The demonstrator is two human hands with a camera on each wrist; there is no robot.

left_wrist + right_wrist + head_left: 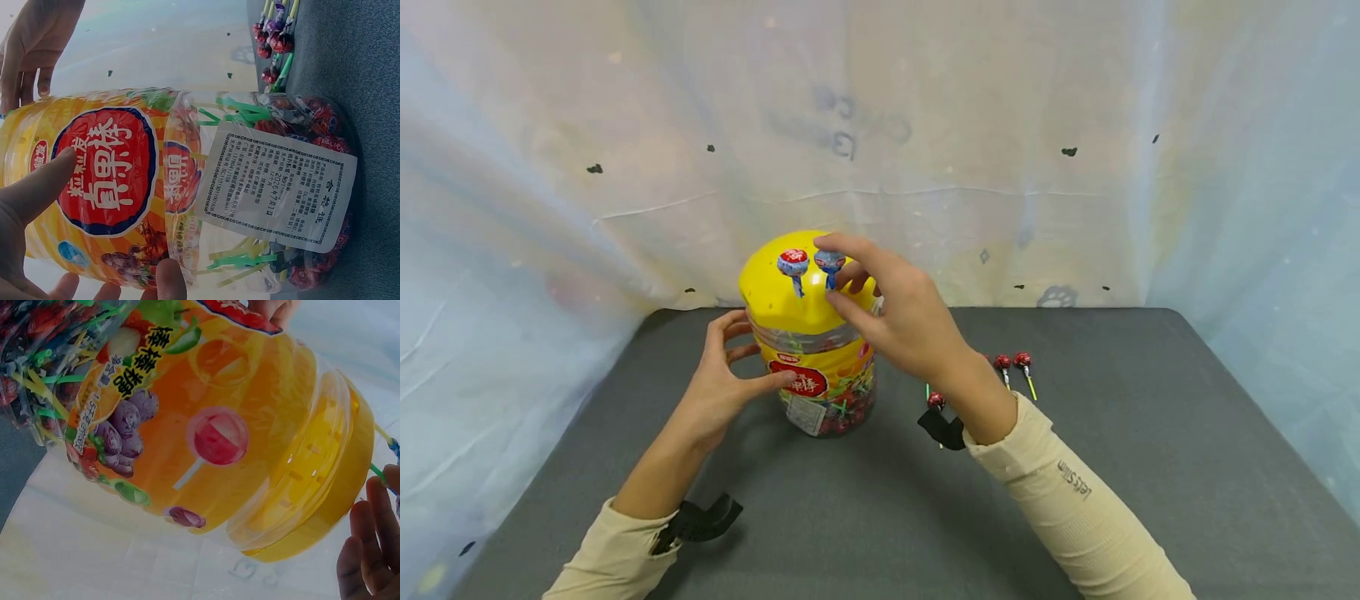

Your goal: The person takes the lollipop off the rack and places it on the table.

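Observation:
A clear plastic jar with a yellow lid and a colourful fruit label stands upright on the table. My left hand holds its left side, the thumb lying across the label and the other fingers round the back. Above the lid, my right hand has its thumb and index finger about a blue-wrapped lollipop. That lollipop's green stick meets the lid top. Beside it, a red-and-blue lollipop stands in the lid by its stick. Many wrapped lollipops fill the jar's lower part.
Several red lollipops lie on the dark grey table to the right of the jar, partly hidden by my right forearm. A purple one lies among them. Pale sheeting hangs behind and at both sides.

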